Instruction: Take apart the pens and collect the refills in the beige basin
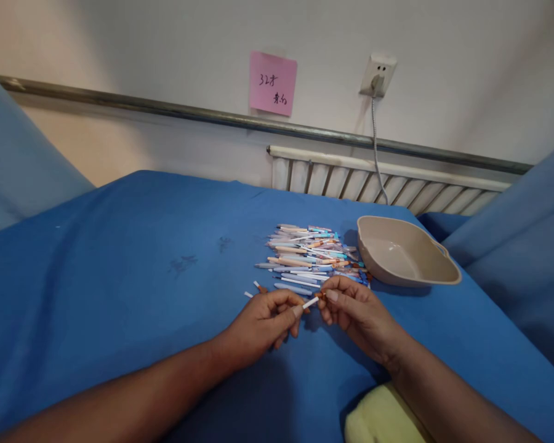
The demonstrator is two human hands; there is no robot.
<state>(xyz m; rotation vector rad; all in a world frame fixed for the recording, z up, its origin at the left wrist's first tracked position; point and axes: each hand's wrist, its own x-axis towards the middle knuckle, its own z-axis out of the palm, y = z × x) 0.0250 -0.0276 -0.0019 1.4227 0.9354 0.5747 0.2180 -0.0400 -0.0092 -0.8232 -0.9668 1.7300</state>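
Note:
Both my hands meet over the blue cloth, closed in a pinch on one thin white and brown pen. The fingers of my left hand point(272, 317) grip its white shaft point(311, 303). My right hand point(353, 314) holds the brown end, mostly covered by thumb and fingers. Behind my left knuckles, a small brown piece with a white tip point(259, 287) and another white tip point(248, 295) stick out; whether they are held or lying there I cannot tell. Just beyond my hands is a pile of pens point(300, 252) in blue, white, peach and brown.
A beige plastic basin point(409, 252) stands right of the pile. Something yellow and soft point(383, 418) lies by my right forearm. At the back are a metal rail point(166, 109), a radiator point(332, 175), a plugged-in cable point(375, 135) and a pink note point(273, 83). Blue curtains hang on both sides.

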